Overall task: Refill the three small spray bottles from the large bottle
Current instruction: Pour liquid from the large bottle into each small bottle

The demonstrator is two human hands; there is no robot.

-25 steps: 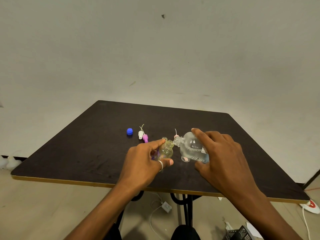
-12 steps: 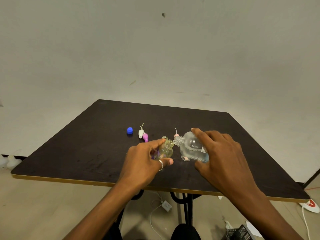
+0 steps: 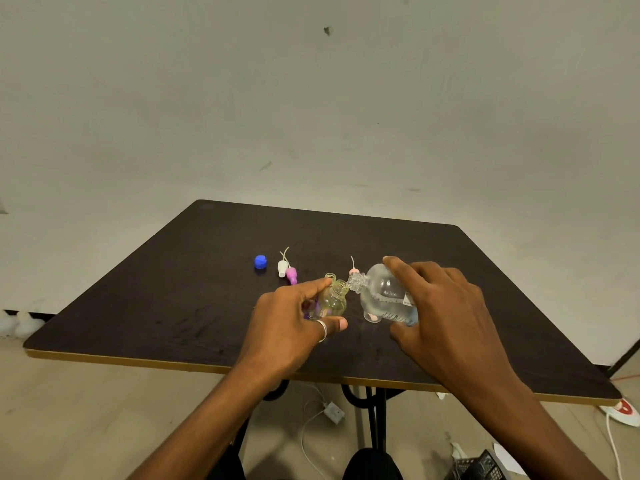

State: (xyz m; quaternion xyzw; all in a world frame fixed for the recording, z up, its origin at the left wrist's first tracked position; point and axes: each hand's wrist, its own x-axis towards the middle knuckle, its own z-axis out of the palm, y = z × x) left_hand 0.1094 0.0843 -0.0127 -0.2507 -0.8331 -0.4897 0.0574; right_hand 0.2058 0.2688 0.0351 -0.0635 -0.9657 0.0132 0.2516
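Large bottle [image 3: 382, 296] is tipped far over, low above the dark surface [image 3: 173, 306]. The right hand [image 3: 440, 317] grips it round its fat middle. Its open mouth touches the open mouth of a small yellow bottle [image 3: 334, 299]. The left hand [image 3: 287, 323] holds that one, with thumb and fingers curled round it. I think water is going from the big one into the little one, but I cannot see the stream.

Both mouths are tiny. If either hand wobbles, the mouths could slide apart and the water would land on the surface. If the big bottle tips too far, the water could rush out faster than the little neck can take it. Then it would run over the top. A wet bottle is slippery and may slip out of the fingers.

Another small bottle [image 3: 330, 276] stands just behind the yellow one, and a bump could knock it down. The white spray top [image 3: 283, 268], the purple spray top [image 3: 292, 274] and the blue cap [image 3: 260, 262] lie off to the left, so they look safe. A plug [image 3: 332, 412] lies on the floor below, so a big spill that drips off the edge would be bad.
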